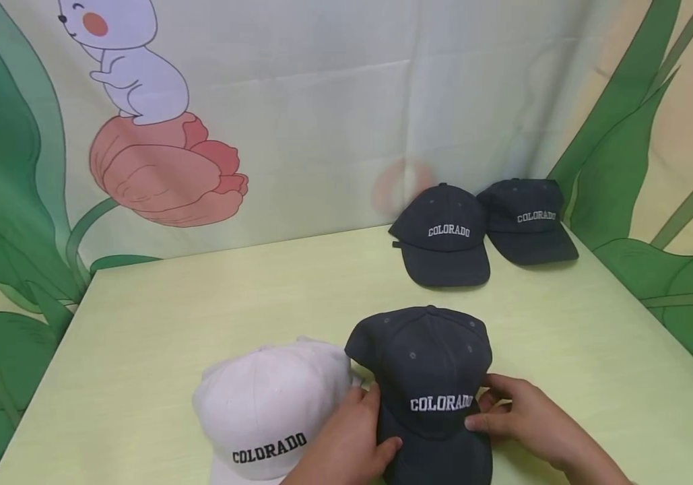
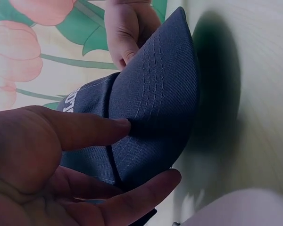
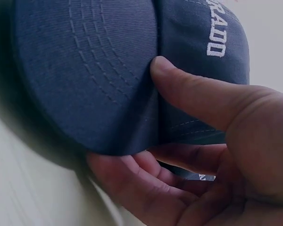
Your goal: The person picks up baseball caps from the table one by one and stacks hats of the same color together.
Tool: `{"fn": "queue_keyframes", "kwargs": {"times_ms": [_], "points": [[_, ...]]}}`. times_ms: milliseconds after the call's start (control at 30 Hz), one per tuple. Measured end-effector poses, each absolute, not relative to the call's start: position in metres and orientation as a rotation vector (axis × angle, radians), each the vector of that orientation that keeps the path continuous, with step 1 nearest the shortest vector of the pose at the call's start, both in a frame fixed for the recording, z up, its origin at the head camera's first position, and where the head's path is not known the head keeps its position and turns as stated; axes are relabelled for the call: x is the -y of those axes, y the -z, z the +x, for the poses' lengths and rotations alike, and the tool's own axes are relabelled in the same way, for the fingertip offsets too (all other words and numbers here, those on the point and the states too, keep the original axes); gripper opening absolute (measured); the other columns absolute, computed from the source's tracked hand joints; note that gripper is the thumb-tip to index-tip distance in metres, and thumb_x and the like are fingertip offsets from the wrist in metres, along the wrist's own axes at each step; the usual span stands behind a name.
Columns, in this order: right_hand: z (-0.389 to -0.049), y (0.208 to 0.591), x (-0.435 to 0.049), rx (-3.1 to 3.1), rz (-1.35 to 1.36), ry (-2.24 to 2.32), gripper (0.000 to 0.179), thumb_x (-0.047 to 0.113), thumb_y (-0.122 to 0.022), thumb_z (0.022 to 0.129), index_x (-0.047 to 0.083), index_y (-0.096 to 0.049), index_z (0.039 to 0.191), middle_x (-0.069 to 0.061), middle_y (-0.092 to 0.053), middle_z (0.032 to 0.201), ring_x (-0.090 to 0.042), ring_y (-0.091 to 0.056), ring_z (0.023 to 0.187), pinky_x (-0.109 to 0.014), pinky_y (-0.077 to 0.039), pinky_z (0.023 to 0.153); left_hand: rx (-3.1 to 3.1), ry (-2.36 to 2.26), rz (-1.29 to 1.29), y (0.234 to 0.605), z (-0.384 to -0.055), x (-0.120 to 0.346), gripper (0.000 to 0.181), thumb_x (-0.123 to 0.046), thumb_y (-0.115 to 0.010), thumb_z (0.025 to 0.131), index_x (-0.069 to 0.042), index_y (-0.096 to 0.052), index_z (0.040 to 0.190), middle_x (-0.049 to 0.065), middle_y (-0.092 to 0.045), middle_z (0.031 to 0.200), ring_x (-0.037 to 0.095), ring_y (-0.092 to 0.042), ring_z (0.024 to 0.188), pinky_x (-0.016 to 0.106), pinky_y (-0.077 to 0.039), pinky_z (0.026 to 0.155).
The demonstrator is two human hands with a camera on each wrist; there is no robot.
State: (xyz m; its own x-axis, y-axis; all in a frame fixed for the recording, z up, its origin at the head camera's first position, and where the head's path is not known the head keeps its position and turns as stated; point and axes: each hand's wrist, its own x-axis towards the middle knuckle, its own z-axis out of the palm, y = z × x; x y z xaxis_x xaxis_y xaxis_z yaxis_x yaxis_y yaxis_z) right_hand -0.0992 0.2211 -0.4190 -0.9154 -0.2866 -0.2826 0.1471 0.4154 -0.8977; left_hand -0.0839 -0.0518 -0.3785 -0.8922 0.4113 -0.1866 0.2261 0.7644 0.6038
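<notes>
A dark navy baseball cap (image 1: 434, 357) with white COLORADO lettering is held between both hands at the front of the table, brim toward the person. My left hand (image 1: 349, 438) pinches its left side, the thumb on top of the brim and the fingers beneath, as the left wrist view shows. On the other side my right hand (image 1: 518, 411) grips the cap where brim meets crown, thumb above, fingers curled under in the right wrist view. A white baseball cap (image 1: 273, 404) with black COLORADO lettering lies just left, partly covered by the left hand.
Two more navy caps stand at the back right of the pale yellow table (image 1: 158, 337): one cap (image 1: 446, 229) and, beside it, another cap (image 1: 528, 222). Behind them hangs a printed cloth (image 1: 310, 135) with flowers and a cartoon animal.
</notes>
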Motion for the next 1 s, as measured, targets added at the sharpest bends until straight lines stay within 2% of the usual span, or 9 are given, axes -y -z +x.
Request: {"fn": "queue_keyframes", "kwargs": {"times_ms": [167,267,467,633,733,867,1000], "points": [[-0.096,0.424,-0.225,-2.288,-0.117,1.492,0.057,0.024,-0.079,0.080,-0.004,-0.053,0.122,-0.009,-0.057,0.087,-0.019,-0.063,0.071,-0.028,-0.054,0.064,-2.660,-0.800,0.521,0.379,-0.083,0.049,0.067,-0.027,-0.073,0.083,0.005,-0.047,0.135,0.017,-0.056,0.114,0.026,-0.057,0.102,0.040,-0.051,0.088],[-0.091,0.426,-0.228,-2.307,-0.134,1.472,0.049,0.024,-0.078,0.081,-0.002,-0.055,0.116,-0.008,-0.056,0.085,-0.017,-0.063,0.068,-0.027,-0.053,0.063,-2.641,-0.765,0.530,0.380,-0.083,0.046,0.067,-0.030,-0.074,0.082,0.003,-0.047,0.135,0.014,-0.058,0.111,0.024,-0.058,0.100,0.038,-0.052,0.087],[-0.082,0.423,-0.231,-2.367,-0.143,1.387,0.057,0.030,-0.078,0.081,0.003,-0.055,0.126,-0.007,-0.058,0.085,-0.015,-0.062,0.067,-0.025,-0.051,0.062,-2.611,-0.752,0.557,0.383,-0.082,0.047,0.066,-0.032,-0.075,0.081,-0.001,-0.051,0.133,0.007,-0.058,0.096,0.017,-0.057,0.090,0.032,-0.051,0.083],[-0.083,0.423,-0.226,-2.399,-0.120,1.367,0.060,0.035,-0.079,0.079,0.006,-0.057,0.127,-0.007,-0.059,0.083,-0.015,-0.062,0.064,-0.026,-0.052,0.061,-2.575,-0.778,0.512,0.382,-0.086,0.051,0.062,-0.031,-0.075,0.081,0.000,-0.053,0.129,0.010,-0.061,0.104,0.022,-0.059,0.097,0.037,-0.052,0.085],[-0.083,0.423,-0.220,-2.365,-0.078,1.384,0.064,0.035,-0.079,0.078,0.003,-0.056,0.129,-0.007,-0.059,0.081,-0.018,-0.062,0.062,-0.030,-0.054,0.060,-2.575,-0.815,0.521,0.382,-0.087,0.053,0.066,-0.037,-0.075,0.079,0.002,-0.054,0.128,0.013,-0.063,0.107,0.024,-0.061,0.101,0.039,-0.052,0.086],[-0.085,0.423,-0.212,-2.408,-0.064,1.314,0.061,0.039,-0.079,0.077,0.005,-0.059,0.124,-0.004,-0.060,0.079,-0.017,-0.061,0.060,-0.028,-0.051,0.058,-2.607,-0.848,0.562,0.385,-0.085,0.057,0.070,-0.047,-0.076,0.076,-0.002,-0.056,0.125,0.007,-0.067,0.098,0.022,-0.062,0.099,0.036,-0.053,0.083],[-0.088,0.421,-0.206,-2.465,-0.082,1.250,0.056,0.042,-0.079,0.076,0.008,-0.063,0.118,-0.001,-0.059,0.076,-0.016,-0.059,0.058,-0.027,-0.046,0.056,-2.607,-0.848,0.598,0.388,-0.087,0.061,0.061,-0.047,-0.075,0.077,-0.007,-0.060,0.120,0.001,-0.069,0.091,0.015,-0.063,0.091,0.031,-0.052,0.077]]}}
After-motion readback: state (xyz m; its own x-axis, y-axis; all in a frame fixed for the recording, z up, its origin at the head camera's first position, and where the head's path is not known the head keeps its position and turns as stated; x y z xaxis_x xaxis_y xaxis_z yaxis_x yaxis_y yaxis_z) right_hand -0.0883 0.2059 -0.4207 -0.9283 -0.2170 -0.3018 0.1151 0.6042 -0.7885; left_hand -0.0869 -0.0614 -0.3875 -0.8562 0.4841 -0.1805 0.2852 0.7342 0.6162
